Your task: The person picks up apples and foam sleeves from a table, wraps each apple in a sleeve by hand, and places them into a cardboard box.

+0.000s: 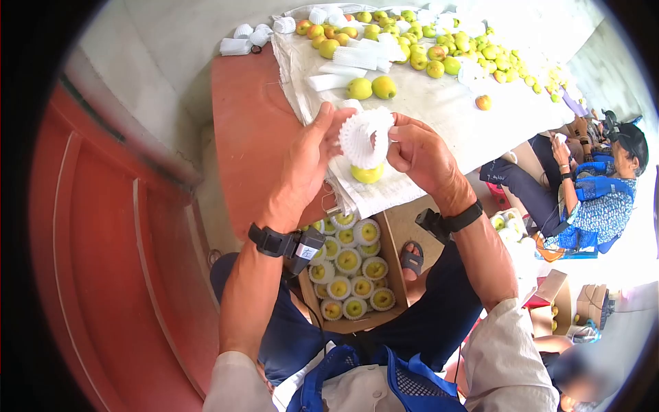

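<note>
Between my hands a white foam fruit net (358, 147) is held up with its ring-shaped mouth spread toward me. My right hand (420, 147) pinches the net's right edge between thumb and bent fingers. At the net's left side my left hand (317, 141) grips it, with some fingertips hidden behind the foam. Directly below the net, a yellow-green apple (367, 174) shows near the front edge of the white cloth (429, 123). Two more apples (371, 88) lie side by side beyond my hands, near a pile of flattened foam nets (360, 58).
Many loose apples (473, 51) spread across the far cloth. Below the table edge, between my legs, stands a cardboard box (392, 264) of net-wrapped apples. A red door (110, 226) is at left. Co-workers sit at right, one in a blue patterned shirt (604, 209).
</note>
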A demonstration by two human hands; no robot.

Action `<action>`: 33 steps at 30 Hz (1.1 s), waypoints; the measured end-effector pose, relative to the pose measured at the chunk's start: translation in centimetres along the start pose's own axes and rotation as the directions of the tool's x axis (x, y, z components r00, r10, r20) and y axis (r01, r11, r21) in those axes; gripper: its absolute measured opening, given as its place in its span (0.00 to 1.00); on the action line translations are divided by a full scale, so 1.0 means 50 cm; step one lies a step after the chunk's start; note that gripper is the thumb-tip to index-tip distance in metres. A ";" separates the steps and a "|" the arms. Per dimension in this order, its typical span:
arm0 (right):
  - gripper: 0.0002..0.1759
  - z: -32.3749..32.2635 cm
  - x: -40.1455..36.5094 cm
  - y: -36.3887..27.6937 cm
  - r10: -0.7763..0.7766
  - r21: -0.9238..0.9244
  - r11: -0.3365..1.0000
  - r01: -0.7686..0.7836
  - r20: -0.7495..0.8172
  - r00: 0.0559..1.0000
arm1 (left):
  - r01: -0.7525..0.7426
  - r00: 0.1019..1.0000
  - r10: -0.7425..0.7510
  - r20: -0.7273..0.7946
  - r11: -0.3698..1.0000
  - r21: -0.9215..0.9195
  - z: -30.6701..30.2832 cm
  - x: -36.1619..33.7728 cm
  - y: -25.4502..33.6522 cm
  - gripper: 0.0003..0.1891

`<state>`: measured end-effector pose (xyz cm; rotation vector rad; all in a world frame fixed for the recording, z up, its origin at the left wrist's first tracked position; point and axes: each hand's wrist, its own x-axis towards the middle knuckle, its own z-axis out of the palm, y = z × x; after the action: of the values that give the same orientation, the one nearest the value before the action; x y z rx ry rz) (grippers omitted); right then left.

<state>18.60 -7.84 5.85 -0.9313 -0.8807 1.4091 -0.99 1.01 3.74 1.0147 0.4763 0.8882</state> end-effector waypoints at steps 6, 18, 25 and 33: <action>0.12 -0.021 0.007 0.010 0.090 0.002 0.996 -0.090 0.050 0.995 | 0.209 0.963 -0.159 0.218 0.950 -0.230 -0.022 0.000 -0.010 0.23; 0.07 -0.037 0.001 0.025 0.168 0.023 0.985 -0.171 0.095 0.981 | 0.335 0.894 -0.256 0.367 0.927 -0.169 -0.031 -0.009 -0.014 0.22; 0.07 -0.039 -0.019 -0.001 0.102 -0.174 0.980 -0.095 0.032 0.994 | 0.319 0.886 -0.307 0.349 0.947 0.022 -0.026 -0.022 -0.008 0.15; 0.12 -0.020 -0.032 -0.003 0.085 -0.461 0.884 -0.072 0.007 0.996 | 0.109 0.975 -0.101 0.199 0.994 -0.032 -0.018 -0.017 -0.009 0.12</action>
<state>19.57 -9.42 5.64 -1.3201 -1.2431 1.3034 -1.92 0.65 2.86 1.0176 0.3389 0.6927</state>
